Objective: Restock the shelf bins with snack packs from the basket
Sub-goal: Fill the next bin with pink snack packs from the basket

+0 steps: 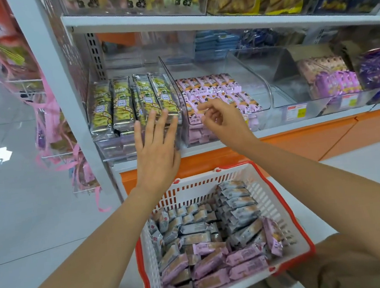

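— Where are the hands now?

— Both are up at the lower shelf. The left hand is flat, its fingers straight and spread. It holds nothing, and its fingertips lie against the front of the clear bin of green-and-yellow packs.

— And the other one?

— The right hand hangs at the front of the next bin, just over the pink packs there. Its fingers are loosely curled (I see nothing between them).

— The basket?

— The white basket with the red rim is below the two forearms, in front of the shelf's orange base. It's crowded with snack packs: grey ones toward the shelf side, pink-purple ones heaped nearer the person.

— Anything further right?

— More clear bins, with purple packs in them.
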